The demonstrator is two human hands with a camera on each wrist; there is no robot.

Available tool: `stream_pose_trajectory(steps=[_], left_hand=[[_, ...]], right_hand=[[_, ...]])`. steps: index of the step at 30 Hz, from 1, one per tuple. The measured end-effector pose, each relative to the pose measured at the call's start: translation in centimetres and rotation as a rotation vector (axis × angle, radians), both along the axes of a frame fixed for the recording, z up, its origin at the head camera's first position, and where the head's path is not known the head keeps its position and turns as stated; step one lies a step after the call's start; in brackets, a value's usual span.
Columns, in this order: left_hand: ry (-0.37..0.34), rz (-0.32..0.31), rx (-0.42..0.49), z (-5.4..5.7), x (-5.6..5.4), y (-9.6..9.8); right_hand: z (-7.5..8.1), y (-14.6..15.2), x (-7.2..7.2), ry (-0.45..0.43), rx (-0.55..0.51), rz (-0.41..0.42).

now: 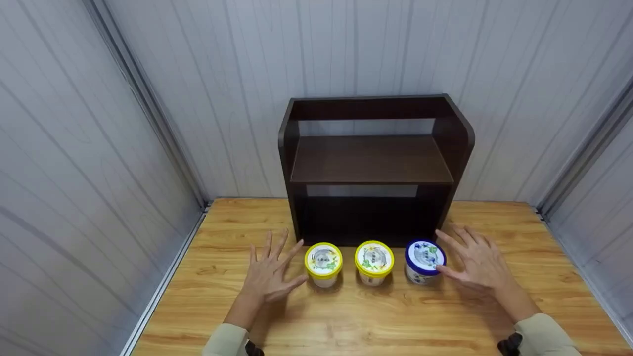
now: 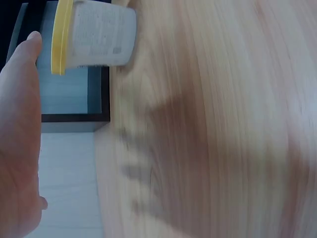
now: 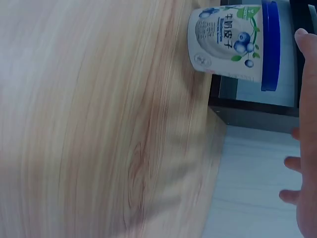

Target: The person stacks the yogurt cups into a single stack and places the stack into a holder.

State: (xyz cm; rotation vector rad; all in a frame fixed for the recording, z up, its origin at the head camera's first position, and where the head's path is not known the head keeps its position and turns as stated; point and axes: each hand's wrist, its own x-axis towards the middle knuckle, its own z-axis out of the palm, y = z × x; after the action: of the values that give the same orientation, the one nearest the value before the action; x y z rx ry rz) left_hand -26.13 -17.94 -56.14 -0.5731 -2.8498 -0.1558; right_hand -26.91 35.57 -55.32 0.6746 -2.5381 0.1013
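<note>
Three lidded tubs stand upright in a row on the wooden table. The left tub [image 1: 324, 262] and the middle tub [image 1: 374, 262] have yellow-rimmed lids; the right tub [image 1: 424, 262] has a blue rim and, in the right wrist view, blueberries printed on its side. My left hand [image 1: 269, 274] is spread beside the left tub, thumb and forefinger pointing toward it. On the other side my right hand [image 1: 477, 262] is spread with its thumb tip at the blue lid's edge. Both hands hold nothing. In the left wrist view the yellow-lidded tub [image 2: 99, 34] is close to the thumb.
Right behind the tubs stands a dark brown two-level shelf [image 1: 373, 158], its lower compartment facing the row. Pale panelled walls [image 1: 237, 99] enclose the table [image 1: 356, 321] at the back and on both sides.
</note>
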Motion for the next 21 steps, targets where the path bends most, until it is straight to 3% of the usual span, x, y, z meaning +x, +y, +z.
stream_pose_trajectory(steps=[9, 21], left_hand=[[-0.129, -0.015, 0.206, -0.6, -0.1, 1.5], [-0.223, -0.117, 0.569, -1.5, 0.0, 3.2]], right_hand=[[-0.3, -1.1, 0.3, -0.062, -0.096, 0.011], [-0.6, -2.3, 0.4, -0.137, -0.25, 0.009]])
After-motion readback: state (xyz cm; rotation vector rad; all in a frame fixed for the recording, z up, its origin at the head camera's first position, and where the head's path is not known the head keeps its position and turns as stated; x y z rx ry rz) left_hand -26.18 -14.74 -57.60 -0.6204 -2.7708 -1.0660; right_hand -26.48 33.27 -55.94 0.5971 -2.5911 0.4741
